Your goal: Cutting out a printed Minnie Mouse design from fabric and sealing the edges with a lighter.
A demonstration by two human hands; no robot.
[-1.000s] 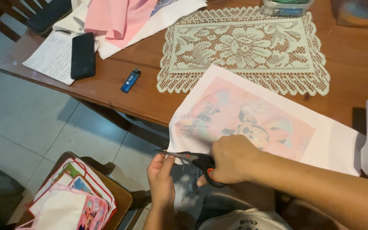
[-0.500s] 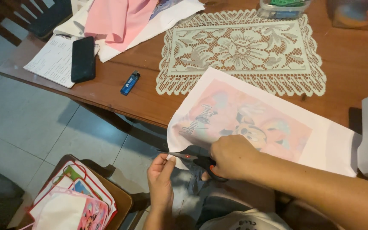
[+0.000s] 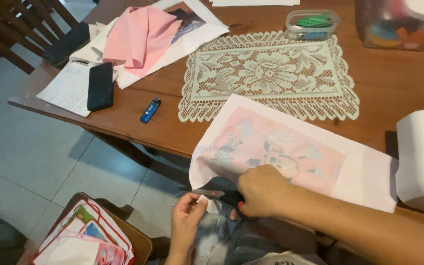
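A large white sheet with a pink cartoon print (image 3: 290,152) hangs over the near edge of the wooden table (image 3: 393,83). My right hand (image 3: 263,191) grips dark scissors (image 3: 217,194) at the sheet's lower left edge, blades pointing left. My left hand (image 3: 186,221) pinches the white strip at that corner just below the blades. The scissor handles are mostly hidden under my right fingers.
On the table lie a cream lace mat (image 3: 266,73), a blue lighter (image 3: 149,110), a black phone (image 3: 100,86) on a notebook, pink cloth (image 3: 138,37), a clear plastic box (image 3: 312,24) and a white roll (image 3: 423,157). A chair with printed fabric pieces (image 3: 89,240) stands lower left.
The scissors have moved slightly right along the sheet's lower edge, and my left hand has shifted up to pinch the corner strip. The view has tilted a little.
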